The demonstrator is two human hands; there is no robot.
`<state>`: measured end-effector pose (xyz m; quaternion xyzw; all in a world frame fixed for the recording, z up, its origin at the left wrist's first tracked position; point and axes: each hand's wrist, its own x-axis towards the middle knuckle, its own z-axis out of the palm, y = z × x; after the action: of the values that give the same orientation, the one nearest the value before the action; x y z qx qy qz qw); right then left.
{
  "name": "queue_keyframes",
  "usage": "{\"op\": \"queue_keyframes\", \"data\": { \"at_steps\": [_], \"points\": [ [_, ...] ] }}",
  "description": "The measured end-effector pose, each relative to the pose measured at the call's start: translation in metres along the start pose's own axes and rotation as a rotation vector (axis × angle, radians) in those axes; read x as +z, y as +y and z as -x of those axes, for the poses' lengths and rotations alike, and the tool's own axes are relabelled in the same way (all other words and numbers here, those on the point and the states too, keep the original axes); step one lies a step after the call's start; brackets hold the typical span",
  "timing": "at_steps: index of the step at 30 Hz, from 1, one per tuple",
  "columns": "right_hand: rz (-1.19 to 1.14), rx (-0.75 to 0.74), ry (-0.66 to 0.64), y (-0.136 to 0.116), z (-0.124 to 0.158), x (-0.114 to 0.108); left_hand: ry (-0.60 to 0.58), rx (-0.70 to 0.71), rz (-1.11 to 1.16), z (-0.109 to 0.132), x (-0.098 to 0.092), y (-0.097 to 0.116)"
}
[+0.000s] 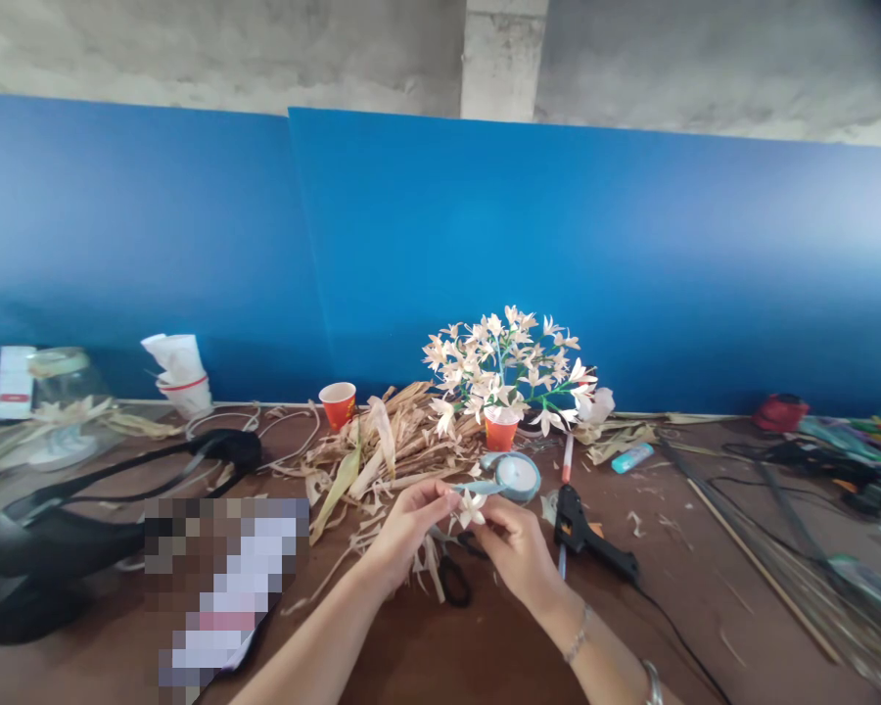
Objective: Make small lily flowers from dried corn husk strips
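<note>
My left hand [420, 529] is pinched at the end of a light blue strip of tape [483, 487], beside a small cream flower [472, 510]. The strip runs back to a tape roll [519, 475] lying on the table. My right hand [514, 548] is closed at the flower's right side, fingers pressed together; its stem is hidden. Beneath my hands, partly covered, lie scissors with black handles [455, 584]. Behind them a bunch of similar cream flowers [510, 362] with green stems stands in a red and white paper cup [500, 428].
Dry husks [382, 441] are heaped behind my left hand. A black glue gun [583, 534] with a cord lies to the right. Another paper cup [338, 404] stands at the back. Black straps [117, 490] and a blurred-out phone-like object [235, 597] lie left; thin rods [770, 578] lie right.
</note>
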<state>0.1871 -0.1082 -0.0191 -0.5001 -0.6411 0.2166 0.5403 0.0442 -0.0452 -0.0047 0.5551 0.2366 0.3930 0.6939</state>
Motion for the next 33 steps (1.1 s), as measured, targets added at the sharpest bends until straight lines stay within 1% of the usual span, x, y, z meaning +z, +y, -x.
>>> {"op": "queue_keyframes", "data": {
  "at_steps": [4,6,10,11,14,15,17,19,21,22,23,26,28,30,33],
  "points": [
    [-0.202,0.262,0.027,0.004,-0.001,0.003,0.014,-0.042,-0.027,-0.001,0.0,-0.002],
    [-0.261,0.315,0.034,0.004,-0.002,0.003,0.04,-0.039,-0.084,-0.002,0.0,-0.005],
    [-0.253,0.312,0.084,0.0,-0.003,0.0,0.188,0.026,-0.182,-0.007,-0.004,-0.008],
    [-0.237,0.306,0.102,0.0,-0.003,0.0,0.2,0.043,-0.188,-0.008,-0.005,-0.008],
    [-0.184,0.266,0.14,0.002,-0.001,0.0,0.176,0.096,-0.243,-0.01,-0.007,-0.009],
    [-0.158,0.24,0.148,0.003,-0.001,0.0,0.177,0.113,-0.286,-0.01,-0.008,-0.011],
    [-0.102,0.211,0.168,0.005,-0.005,-0.001,0.219,0.151,-0.397,-0.013,-0.012,-0.014],
    [-0.057,0.257,0.176,0.007,-0.013,-0.004,0.298,0.162,-0.52,-0.016,-0.017,-0.018],
    [0.011,0.317,0.145,0.007,-0.025,-0.007,0.325,0.221,-0.697,-0.017,-0.022,-0.022],
    [0.073,0.305,0.116,0.007,-0.032,-0.009,0.307,0.266,-0.796,-0.017,-0.023,-0.023],
    [0.156,0.253,0.097,0.006,-0.038,-0.01,0.276,0.304,-0.892,-0.016,-0.023,-0.024],
    [0.445,0.058,0.044,0.003,-0.053,-0.009,0.108,0.309,-1.09,-0.01,-0.018,-0.023],
    [0.627,-0.011,-0.032,0.002,-0.058,-0.006,0.004,0.299,-1.147,-0.006,-0.014,-0.021],
    [0.771,-0.028,-0.129,0.002,-0.061,-0.001,-0.076,0.263,-1.166,-0.003,-0.011,-0.02],
    [0.865,-0.018,-0.218,0.008,-0.063,0.008,-0.098,0.222,-1.142,-0.003,-0.01,-0.02]
  ]
}}
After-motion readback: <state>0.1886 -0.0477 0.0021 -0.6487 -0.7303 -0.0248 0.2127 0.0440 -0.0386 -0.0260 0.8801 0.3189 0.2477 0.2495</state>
